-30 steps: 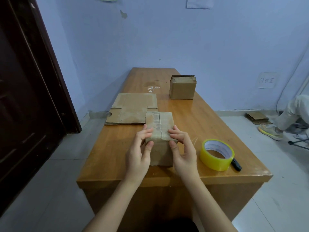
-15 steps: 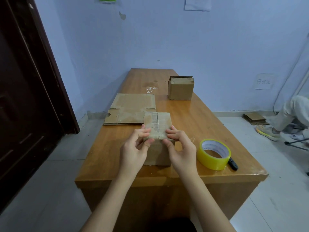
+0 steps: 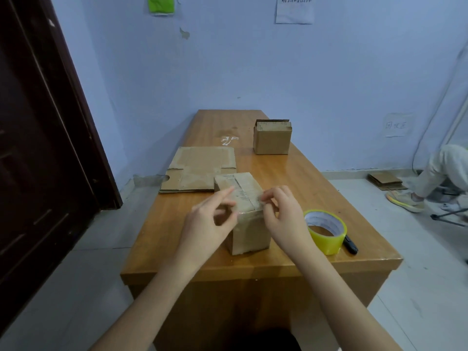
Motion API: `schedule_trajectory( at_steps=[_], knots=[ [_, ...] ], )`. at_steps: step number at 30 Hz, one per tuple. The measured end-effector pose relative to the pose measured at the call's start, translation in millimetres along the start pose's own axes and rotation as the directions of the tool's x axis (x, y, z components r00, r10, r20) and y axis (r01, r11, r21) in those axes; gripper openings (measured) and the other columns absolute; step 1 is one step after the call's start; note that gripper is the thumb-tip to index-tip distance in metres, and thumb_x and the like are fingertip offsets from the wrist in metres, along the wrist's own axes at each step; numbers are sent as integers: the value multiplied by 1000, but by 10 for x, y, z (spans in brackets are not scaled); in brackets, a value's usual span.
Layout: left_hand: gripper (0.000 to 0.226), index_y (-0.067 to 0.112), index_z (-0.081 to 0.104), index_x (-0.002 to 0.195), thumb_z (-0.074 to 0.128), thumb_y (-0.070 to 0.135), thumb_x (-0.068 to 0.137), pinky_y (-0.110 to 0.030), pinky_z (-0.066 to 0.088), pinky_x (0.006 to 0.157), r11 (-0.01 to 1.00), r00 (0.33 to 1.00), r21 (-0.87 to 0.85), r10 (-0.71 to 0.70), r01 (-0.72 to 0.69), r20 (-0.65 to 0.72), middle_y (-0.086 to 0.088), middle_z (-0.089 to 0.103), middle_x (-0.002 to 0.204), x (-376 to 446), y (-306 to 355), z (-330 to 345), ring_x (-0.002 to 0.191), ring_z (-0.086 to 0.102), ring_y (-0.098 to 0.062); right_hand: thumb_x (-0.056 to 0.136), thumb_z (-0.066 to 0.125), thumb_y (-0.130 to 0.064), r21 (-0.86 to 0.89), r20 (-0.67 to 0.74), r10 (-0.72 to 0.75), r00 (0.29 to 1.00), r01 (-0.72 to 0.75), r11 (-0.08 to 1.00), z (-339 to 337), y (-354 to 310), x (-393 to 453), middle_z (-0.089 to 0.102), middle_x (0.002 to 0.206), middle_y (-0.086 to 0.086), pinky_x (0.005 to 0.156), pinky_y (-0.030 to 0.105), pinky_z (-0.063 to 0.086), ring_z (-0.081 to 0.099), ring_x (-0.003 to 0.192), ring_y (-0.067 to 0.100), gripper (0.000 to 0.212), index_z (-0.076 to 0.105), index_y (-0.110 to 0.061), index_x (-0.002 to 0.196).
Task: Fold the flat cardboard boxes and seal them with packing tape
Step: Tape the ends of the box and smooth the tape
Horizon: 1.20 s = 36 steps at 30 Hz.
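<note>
Box (image 3: 249,230) stands folded near the front edge of the long wooden table (image 3: 291,178), a clear tape strip running down its top, with flat cardboard (image 3: 200,169) touching its far left corner and a second box (image 3: 272,139) well beyond. Left hand (image 3: 207,224) hovers at the box's left top edge, fingers apart and loosely curled, holding nothing, while the right hand (image 3: 285,220) curls at the right top edge, fingertips pinching at the tape there. Yellow tape roll (image 3: 325,231) lies just right of that hand, a black tool (image 3: 350,245) touching its far side.
</note>
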<state>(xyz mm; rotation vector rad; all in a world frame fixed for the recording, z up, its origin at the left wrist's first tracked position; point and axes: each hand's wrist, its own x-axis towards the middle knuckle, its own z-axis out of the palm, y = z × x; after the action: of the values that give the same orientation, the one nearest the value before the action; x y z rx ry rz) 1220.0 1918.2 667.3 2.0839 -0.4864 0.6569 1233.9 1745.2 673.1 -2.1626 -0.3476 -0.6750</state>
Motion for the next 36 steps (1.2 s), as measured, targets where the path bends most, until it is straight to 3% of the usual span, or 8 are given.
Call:
schedule_trajectory(
  at_steps=[6,11,14,17,20,24,31,36],
  knots=[
    [29,20,66,107,54,38,87,-20,51,72,966,991,220,125,-133,50,11,63,98,136,315,-45,83,57,0,97,42,-25,-279,143,387,911,-339,899,-162,-174,209,46,114,10,81,40,46,54,95,29,24,43,-7,113],
    [21,18,64,90,45,27,95,-28,47,67,861,988,502,-135,81,74,5,54,93,1029,127,-100,82,59,-18,100,23,-33,-581,171,614,770,-425,694,-199,-293,471,56,122,15,85,36,44,56,107,33,45,47,-3,124],
    [38,2,64,104,39,30,98,-34,44,72,794,855,571,-432,209,286,-10,61,91,1426,-52,35,82,58,-28,101,20,-28,-604,242,690,682,-451,657,-149,-383,593,57,122,16,95,40,49,58,109,32,49,49,-1,132],
    [53,-2,47,133,31,38,102,-38,41,93,749,706,617,-572,242,418,-19,49,135,1493,-81,164,116,51,-33,101,28,-26,-554,291,752,591,-537,637,-124,-416,639,54,98,16,98,39,48,58,110,31,44,45,1,131],
    [56,-1,41,138,28,40,102,-39,35,102,740,688,631,-584,233,430,-17,40,145,1464,-53,235,129,41,-34,100,32,-32,-472,266,798,540,-649,597,-88,-381,683,47,76,15,95,37,51,62,104,30,40,51,0,116],
    [49,-1,50,128,33,36,101,-37,42,88,743,717,600,-588,295,375,-19,52,130,1387,-68,234,116,52,-36,99,29,-39,-362,186,814,550,-732,578,12,-201,727,59,88,16,89,37,54,65,97,30,43,48,-3,86],
    [48,1,38,140,25,31,104,-38,39,98,720,671,582,-647,379,363,-18,38,144,1428,111,78,125,44,-36,95,43,-24,-377,172,803,571,-715,589,-92,-242,848,54,81,17,85,39,56,66,92,32,32,43,-1,72],
    [52,5,23,148,17,33,104,-43,28,112,748,700,502,-631,435,334,-16,23,154,1697,274,-58,139,29,-33,94,43,-24,-352,171,711,682,-632,691,-258,-450,1098,52,88,14,86,45,55,64,95,37,22,49,-2,96]
  ],
)
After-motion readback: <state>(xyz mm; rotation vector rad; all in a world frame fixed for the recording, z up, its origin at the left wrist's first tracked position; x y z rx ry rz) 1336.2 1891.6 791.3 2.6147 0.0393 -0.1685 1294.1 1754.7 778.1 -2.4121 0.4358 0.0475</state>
